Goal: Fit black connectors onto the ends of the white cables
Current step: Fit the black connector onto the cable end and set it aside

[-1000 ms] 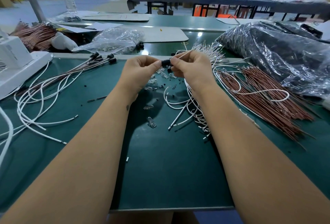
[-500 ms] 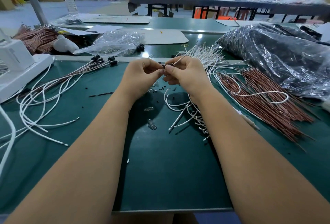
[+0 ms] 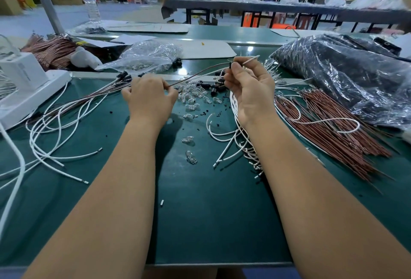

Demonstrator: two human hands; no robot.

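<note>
My right hand [image 3: 249,91] is raised and pinches a small black connector [image 3: 229,65] with a white cable end [image 3: 251,59] sticking out past the fingers. A thin brown wire [image 3: 200,73] runs from that connector down to my left hand [image 3: 151,96], which pinches it low over the green mat. Loose black connectors [image 3: 214,87] and clear glass bulbs [image 3: 193,96] lie between my hands. A heap of white cables [image 3: 242,143] lies under my right wrist. Finished cables with black connectors [image 3: 123,76] fan out to the left.
Brown wires [image 3: 329,127] lie in a bundle on the right beside a large black plastic bag [image 3: 347,74]. A clear bag of bulbs [image 3: 146,56] sits at the back. A white box [image 3: 24,82] stands at the left edge. The green mat's front edge [image 3: 218,264] is near me.
My hands were together in the middle, working on the connector. They have moved apart: the right hand rose with the connector and the left slid left along the brown wire.
</note>
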